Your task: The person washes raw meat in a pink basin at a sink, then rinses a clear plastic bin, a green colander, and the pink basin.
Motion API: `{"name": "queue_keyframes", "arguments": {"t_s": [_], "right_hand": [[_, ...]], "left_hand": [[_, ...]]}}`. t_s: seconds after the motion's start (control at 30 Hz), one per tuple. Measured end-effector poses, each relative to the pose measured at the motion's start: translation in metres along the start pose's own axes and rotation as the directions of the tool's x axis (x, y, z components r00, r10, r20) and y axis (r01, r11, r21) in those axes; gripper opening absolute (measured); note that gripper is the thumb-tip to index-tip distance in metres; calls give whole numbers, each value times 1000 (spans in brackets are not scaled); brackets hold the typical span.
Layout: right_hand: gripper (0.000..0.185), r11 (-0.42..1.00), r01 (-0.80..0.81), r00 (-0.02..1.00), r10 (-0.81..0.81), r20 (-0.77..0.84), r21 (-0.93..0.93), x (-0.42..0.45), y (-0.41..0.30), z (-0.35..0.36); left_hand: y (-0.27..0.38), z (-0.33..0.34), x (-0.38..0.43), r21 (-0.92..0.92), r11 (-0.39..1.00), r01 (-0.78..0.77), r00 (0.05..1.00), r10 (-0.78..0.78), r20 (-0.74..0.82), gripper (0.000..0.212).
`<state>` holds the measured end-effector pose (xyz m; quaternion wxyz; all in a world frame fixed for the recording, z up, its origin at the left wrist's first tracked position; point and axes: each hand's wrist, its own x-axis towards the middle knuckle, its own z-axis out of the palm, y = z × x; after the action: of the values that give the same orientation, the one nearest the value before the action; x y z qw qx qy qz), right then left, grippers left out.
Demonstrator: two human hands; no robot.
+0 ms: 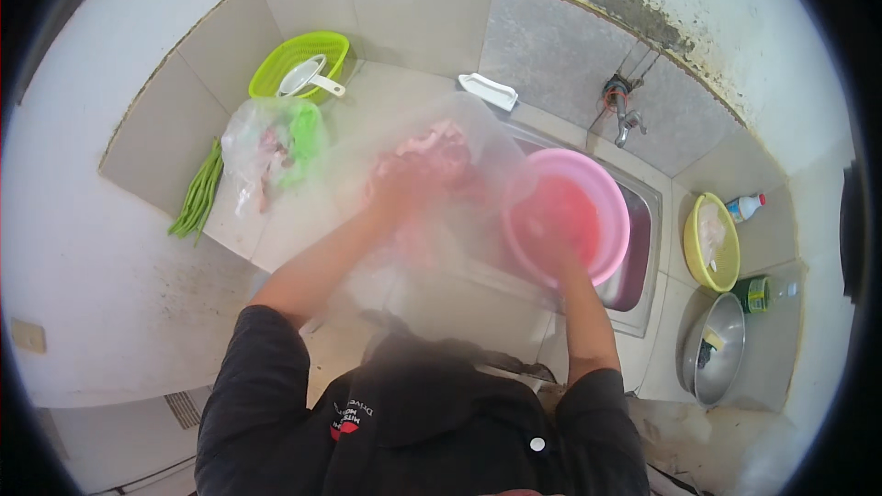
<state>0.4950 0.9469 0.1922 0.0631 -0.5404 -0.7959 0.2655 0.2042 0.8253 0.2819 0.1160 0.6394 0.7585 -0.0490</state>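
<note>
A hazy blur covers the middle of the view. My left hand (400, 182) is at a heap of raw meat (444, 145) on the tiled counter, left of the sink; its fingers are too blurred to make out. My right hand (551, 241) reaches down into a pink plastic basin (615, 220), which rests over the steel sink (651, 241). Reddish liquid or meat (572, 203) shows in the basin, and my right fingers are hidden there. Left of the meat heap lies a clear plastic bag (241, 145) with meat pieces and a green bag (303, 134).
Around the counter are green long beans (200, 196), a lime-green basket (275, 65) with a white strainer (300, 76), a white plastic holder (489, 91), a tap (623, 120), a yellow basket (692, 241), a bottle (744, 208), a green container (754, 294) and a steel bowl (730, 358).
</note>
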Motion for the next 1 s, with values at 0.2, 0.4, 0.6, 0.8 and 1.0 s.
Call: {"name": "queue_keyframes", "arguments": {"t_s": [0.2,0.4,0.6,0.8,1.0], "right_hand": [[58,946,176,977,-134,-166,273,-17,42,-50],[54,775,343,939,-273,-209,530,-21,-77,-116],[80,678,435,872,-482,-89,593,37,-99,-86],[99,994,-13,998,6,63,110,58,21,-34],[77,908,-218,928,306,213,-357,8,-34,-18]], "left_hand": [[29,-69,-42,-253,966,-57,963,120,242,90],[0,2,-20,360,872,-330,545,488,-682,100],[-11,14,-18,-691,701,-174,985,134,-112,108],[-8,24,-15,-669,735,-109,994,88,-66,102],[-17,38,-21,-436,896,-81,996,54,-75,98]]}}
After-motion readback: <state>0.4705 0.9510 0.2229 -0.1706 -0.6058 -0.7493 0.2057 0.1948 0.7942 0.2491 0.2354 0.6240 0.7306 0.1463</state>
